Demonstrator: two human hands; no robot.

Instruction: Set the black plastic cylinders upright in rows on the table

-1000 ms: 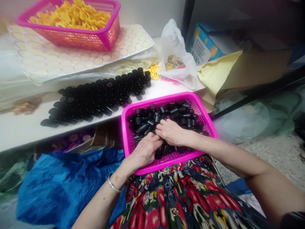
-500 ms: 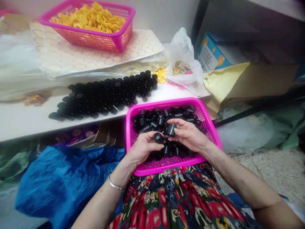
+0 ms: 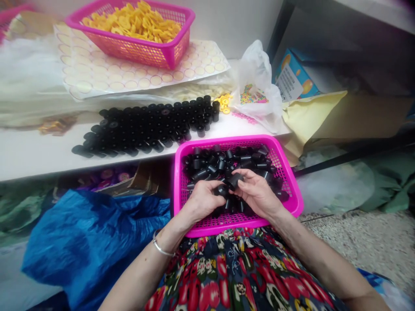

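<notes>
Over a pink basket (image 3: 178, 203) on the lap, my left hand (image 3: 205, 199) pinches a round black plastic piece (image 3: 221, 190) between thumb and fingers. A second black piece, a short cylinder (image 3: 235, 181), is gripped in my right hand (image 3: 256, 190). The two pieces are close together, end towards end; whether they touch I cannot tell. Many loose black cylinders (image 3: 201, 173) lie jumbled in the basket below. On the white table ahead, black cylinders (image 3: 142, 127) stand upright in tight rows.
Another pink basket (image 3: 175, 54), full of yellow plastic pieces (image 3: 139, 23), sits on a printed sheet (image 3: 152, 80). Small yellow rings (image 3: 224, 103) and a plastic bag (image 3: 256, 65) lie at the table's right. A blue bag (image 3: 81, 242) hangs below left.
The right hand's cylinder has tilted and moved down, nearer to the left hand's piece. Both hands have come closer together. The view has shifted slightly.
</notes>
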